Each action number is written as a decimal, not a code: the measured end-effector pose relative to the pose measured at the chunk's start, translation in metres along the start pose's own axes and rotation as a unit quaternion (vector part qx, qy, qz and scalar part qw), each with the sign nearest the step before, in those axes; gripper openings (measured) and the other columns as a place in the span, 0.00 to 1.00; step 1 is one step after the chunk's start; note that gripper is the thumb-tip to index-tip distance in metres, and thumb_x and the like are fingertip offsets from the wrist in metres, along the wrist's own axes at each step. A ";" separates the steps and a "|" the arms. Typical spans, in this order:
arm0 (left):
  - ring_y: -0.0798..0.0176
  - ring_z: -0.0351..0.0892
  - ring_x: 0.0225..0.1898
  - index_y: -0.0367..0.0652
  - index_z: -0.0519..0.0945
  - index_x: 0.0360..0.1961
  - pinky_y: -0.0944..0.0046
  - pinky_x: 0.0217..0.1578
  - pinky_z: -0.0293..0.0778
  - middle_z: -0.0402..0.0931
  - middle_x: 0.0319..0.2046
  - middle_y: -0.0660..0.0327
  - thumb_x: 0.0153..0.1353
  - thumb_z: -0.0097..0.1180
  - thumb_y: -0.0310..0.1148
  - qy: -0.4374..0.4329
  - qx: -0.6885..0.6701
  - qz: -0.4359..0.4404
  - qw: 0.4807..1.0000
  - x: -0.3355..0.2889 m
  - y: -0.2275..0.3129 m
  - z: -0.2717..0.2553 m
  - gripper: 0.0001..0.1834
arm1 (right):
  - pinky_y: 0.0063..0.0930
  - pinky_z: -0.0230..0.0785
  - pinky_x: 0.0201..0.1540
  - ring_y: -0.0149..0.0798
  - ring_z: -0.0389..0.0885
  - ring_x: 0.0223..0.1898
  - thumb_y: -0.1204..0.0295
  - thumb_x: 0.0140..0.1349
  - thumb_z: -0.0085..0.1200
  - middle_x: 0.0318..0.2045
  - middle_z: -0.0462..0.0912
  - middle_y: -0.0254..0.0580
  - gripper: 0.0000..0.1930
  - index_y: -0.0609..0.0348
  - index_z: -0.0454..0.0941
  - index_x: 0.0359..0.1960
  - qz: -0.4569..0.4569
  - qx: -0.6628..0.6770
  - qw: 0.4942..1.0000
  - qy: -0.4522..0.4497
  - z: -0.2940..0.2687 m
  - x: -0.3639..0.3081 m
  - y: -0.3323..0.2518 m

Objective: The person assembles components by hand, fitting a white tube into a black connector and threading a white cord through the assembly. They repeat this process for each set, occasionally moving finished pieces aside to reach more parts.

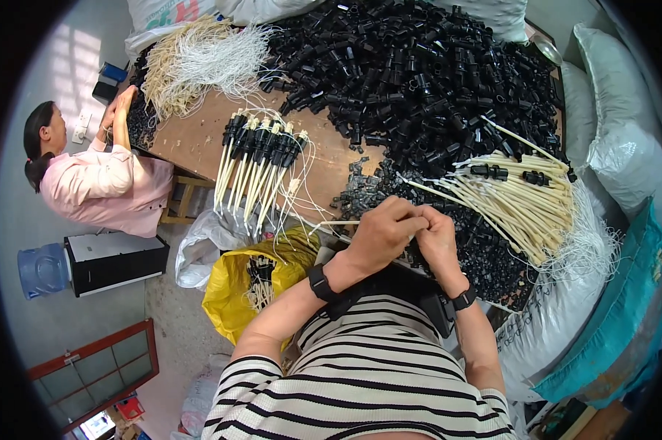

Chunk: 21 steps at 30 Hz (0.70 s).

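Observation:
My left hand [381, 233] and my right hand [438, 240] meet in front of me at the table's near edge, fingertips together. The left one is closed on a thin cream rod [338, 222], whose end sticks out to the left. My right hand's fingers are pinched against the left fingertips; what lies between them is hidden. To the right lies a fan of cream rods [503, 209] with white strings [586, 238], two black fittings [488, 171] on top. Left of my hands, finished-looking rods with black fittings [263, 143] lie in a row, white strings trailing.
A heap of black plastic fittings [426, 66] covers the table's far side, with small dark clear pieces [371, 187] nearer. White string bundles [232, 59] lie far left. A yellow bag [224, 290] stands below the table's left edge. Another person [103, 172] works at the left.

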<state>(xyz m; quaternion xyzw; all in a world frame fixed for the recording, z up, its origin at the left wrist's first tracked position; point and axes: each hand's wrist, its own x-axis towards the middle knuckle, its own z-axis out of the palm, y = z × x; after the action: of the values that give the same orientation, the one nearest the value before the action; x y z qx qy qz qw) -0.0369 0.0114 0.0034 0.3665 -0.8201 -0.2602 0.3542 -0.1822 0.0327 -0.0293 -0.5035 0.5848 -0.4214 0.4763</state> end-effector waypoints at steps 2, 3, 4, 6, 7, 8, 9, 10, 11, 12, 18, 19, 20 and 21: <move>0.57 0.78 0.34 0.45 0.83 0.40 0.65 0.35 0.75 0.78 0.32 0.59 0.42 0.56 0.16 0.052 -0.086 -0.049 0.994 -0.005 -0.008 0.001 0.21 | 0.26 0.70 0.28 0.29 0.80 0.24 0.77 0.57 0.55 0.23 0.82 0.42 0.06 0.60 0.82 0.35 -0.007 -0.072 0.997 0.015 -0.003 -0.004 -0.010; 0.66 0.79 0.31 0.42 0.83 0.41 0.70 0.33 0.74 0.79 0.31 0.62 0.46 0.56 0.14 0.079 -0.135 -0.097 0.983 -0.005 -0.008 0.001 0.20 | 0.28 0.70 0.26 0.33 0.80 0.21 0.76 0.57 0.56 0.23 0.81 0.42 0.05 0.59 0.81 0.35 -0.012 -0.145 0.989 0.028 -0.004 -0.006 -0.016; 0.66 0.79 0.31 0.42 0.83 0.41 0.70 0.33 0.74 0.79 0.31 0.62 0.46 0.56 0.14 0.078 -0.136 -0.095 0.983 -0.006 -0.007 0.001 0.20 | 0.28 0.70 0.26 0.33 0.80 0.21 0.76 0.57 0.56 0.23 0.81 0.42 0.05 0.59 0.81 0.35 -0.011 -0.146 0.989 0.030 -0.003 -0.008 -0.016; 0.75 0.76 0.30 0.38 0.83 0.38 0.74 0.32 0.73 0.79 0.31 0.66 0.50 0.56 0.14 0.069 -0.285 -0.321 0.901 -0.006 -0.004 0.000 0.14 | 0.33 0.69 0.22 0.44 0.79 0.19 0.75 0.57 0.57 0.23 0.80 0.43 0.06 0.57 0.80 0.36 -0.197 -0.256 0.941 0.099 -0.001 -0.011 -0.015; 0.80 0.74 0.31 0.35 0.82 0.35 0.78 0.32 0.71 0.77 0.31 0.69 0.53 0.56 0.14 0.060 -0.288 -0.342 0.892 -0.005 -0.004 0.002 0.09 | 0.34 0.70 0.22 0.48 0.79 0.21 0.76 0.56 0.58 0.24 0.81 0.43 0.07 0.56 0.79 0.37 -0.245 -0.274 0.923 0.116 0.001 -0.011 -0.013; 0.80 0.74 0.31 0.35 0.82 0.35 0.78 0.32 0.71 0.77 0.31 0.69 0.53 0.56 0.14 0.061 -0.288 -0.342 0.892 -0.007 -0.006 0.004 0.09 | 0.34 0.70 0.22 0.48 0.79 0.21 0.76 0.56 0.58 0.24 0.81 0.43 0.07 0.56 0.79 0.37 -0.245 -0.274 0.923 0.116 0.001 -0.013 -0.014; 0.80 0.73 0.30 0.36 0.82 0.34 0.77 0.32 0.71 0.77 0.31 0.69 0.52 0.57 0.14 0.066 -0.282 -0.323 0.901 -0.008 -0.008 0.005 0.09 | 0.34 0.70 0.22 0.47 0.79 0.20 0.76 0.55 0.58 0.25 0.81 0.43 0.07 0.56 0.79 0.37 -0.262 -0.286 0.915 0.115 0.001 -0.015 -0.016; 0.79 0.73 0.29 0.36 0.82 0.32 0.77 0.31 0.71 0.77 0.30 0.68 0.51 0.58 0.15 0.071 -0.276 -0.305 0.909 -0.008 -0.009 0.005 0.09 | 0.33 0.70 0.22 0.45 0.79 0.20 0.77 0.55 0.58 0.25 0.81 0.42 0.08 0.56 0.79 0.37 -0.278 -0.299 0.906 0.114 0.001 -0.017 -0.017; 0.79 0.73 0.29 0.36 0.82 0.32 0.77 0.31 0.71 0.77 0.30 0.68 0.51 0.58 0.15 0.071 -0.276 -0.305 0.909 -0.009 -0.010 0.004 0.09 | 0.30 0.70 0.23 0.45 0.80 0.21 0.78 0.55 0.60 0.24 0.80 0.47 0.08 0.59 0.80 0.37 -0.273 -0.289 0.911 0.106 0.001 -0.019 -0.018; 0.77 0.74 0.29 0.37 0.82 0.31 0.76 0.31 0.70 0.77 0.29 0.67 0.49 0.59 0.16 0.063 -0.224 -0.284 0.930 -0.007 -0.008 0.000 0.08 | 0.30 0.70 0.23 0.45 0.80 0.21 0.78 0.55 0.60 0.24 0.80 0.47 0.08 0.59 0.80 0.37 -0.272 -0.290 0.912 0.106 0.000 -0.021 -0.019; 0.61 0.79 0.33 0.38 0.82 0.32 0.68 0.33 0.73 0.78 0.31 0.59 0.42 0.61 0.19 0.109 -0.032 -0.107 0.988 -0.006 -0.021 -0.005 0.12 | 0.11 0.59 0.25 0.16 0.68 0.23 0.76 0.63 0.56 0.25 0.77 0.25 0.07 0.65 0.79 0.41 0.009 0.178 0.984 -0.016 -0.013 -0.025 -0.022; 0.58 0.79 0.34 0.39 0.82 0.36 0.65 0.34 0.74 0.79 0.32 0.58 0.42 0.60 0.19 0.076 -0.065 -0.077 0.992 0.003 -0.005 -0.012 0.15 | 0.11 0.57 0.24 0.15 0.68 0.22 0.77 0.62 0.56 0.25 0.77 0.25 0.07 0.66 0.79 0.41 0.036 0.303 0.951 -0.046 -0.021 -0.023 -0.020; 0.55 0.80 0.35 0.41 0.81 0.39 0.63 0.35 0.75 0.79 0.33 0.57 0.42 0.60 0.20 0.044 -0.099 -0.047 0.993 0.007 0.005 -0.014 0.18 | 0.10 0.56 0.24 0.15 0.67 0.22 0.78 0.62 0.56 0.25 0.77 0.25 0.07 0.67 0.79 0.40 0.063 0.422 0.901 -0.074 -0.028 -0.022 -0.018; 0.53 0.81 0.36 0.43 0.80 0.46 0.61 0.37 0.77 0.80 0.34 0.55 0.43 0.59 0.21 -0.031 -0.150 -0.085 0.985 0.004 0.005 -0.015 0.24 | 0.10 0.56 0.24 0.15 0.67 0.22 0.78 0.62 0.56 0.25 0.77 0.25 0.07 0.67 0.79 0.40 0.064 0.421 0.902 -0.076 -0.031 -0.022 -0.019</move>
<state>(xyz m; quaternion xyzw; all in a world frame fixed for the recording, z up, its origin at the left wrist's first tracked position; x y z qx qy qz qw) -0.0294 0.0089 0.0173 0.3693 -0.7485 -0.4205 0.3558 -0.2085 0.0519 -0.0019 -0.2481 0.3459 -0.5578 0.7126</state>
